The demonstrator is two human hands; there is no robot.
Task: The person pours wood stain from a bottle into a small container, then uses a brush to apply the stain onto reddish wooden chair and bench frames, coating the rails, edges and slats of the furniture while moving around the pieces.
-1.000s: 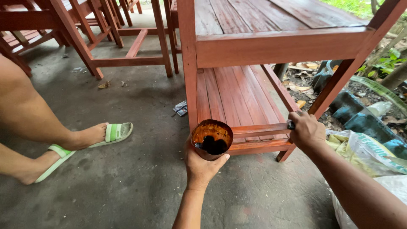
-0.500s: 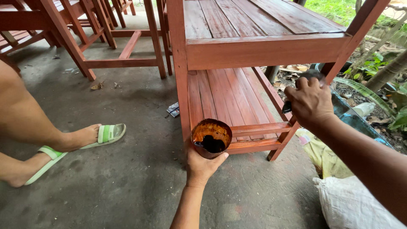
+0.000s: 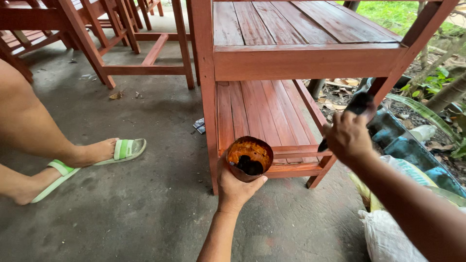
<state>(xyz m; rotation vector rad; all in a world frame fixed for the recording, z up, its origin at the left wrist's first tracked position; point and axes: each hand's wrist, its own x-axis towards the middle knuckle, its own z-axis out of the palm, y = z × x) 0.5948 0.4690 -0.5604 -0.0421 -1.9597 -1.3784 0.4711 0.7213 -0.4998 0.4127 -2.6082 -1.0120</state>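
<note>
floor (image 3: 145,208): grey concrete | on it: red wooden shelf (image 3: 272,102)

Stain-smeared cup (image 3: 249,159) of dark liquid, held upright — dark brush (image 3: 345,116) raised beside the shelf's leg.

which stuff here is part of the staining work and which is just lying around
In use:
- left hand holding the stain cup
- right hand holding a dark brush
- red wooden rack, by the brush

Lying about:
- white sack
- other red frames
- scrap of litter on the floor
- dry leaf
- green sandals on a person's feet
</note>
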